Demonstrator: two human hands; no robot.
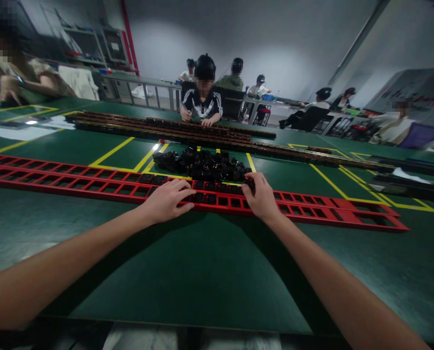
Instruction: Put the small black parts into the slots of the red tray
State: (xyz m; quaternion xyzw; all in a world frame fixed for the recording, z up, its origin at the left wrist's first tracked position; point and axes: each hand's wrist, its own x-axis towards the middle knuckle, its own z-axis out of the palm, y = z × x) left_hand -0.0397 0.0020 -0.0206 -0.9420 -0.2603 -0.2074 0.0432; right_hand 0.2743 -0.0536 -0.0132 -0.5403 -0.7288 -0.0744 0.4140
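Green tabletop (209,272), near half: red frame (224,210) beneath my loosely open, empty left hand (169,200) and curled right hand (262,198), whose hold I cannot tell.

This is an assembly workshop: a long green bench (217,272), marked out in yellow lines (111,152), carries a red slotted frame (226,208), a heap of small black parts (209,165) and long rails (173,130). Beyond the green bench, people (235,77) sit at other benches (144,79) and metal shelving (85,62) stands.

glossy plastic-looking parts (205,165), smooth frame (224,209), satin tabletop (209,272)
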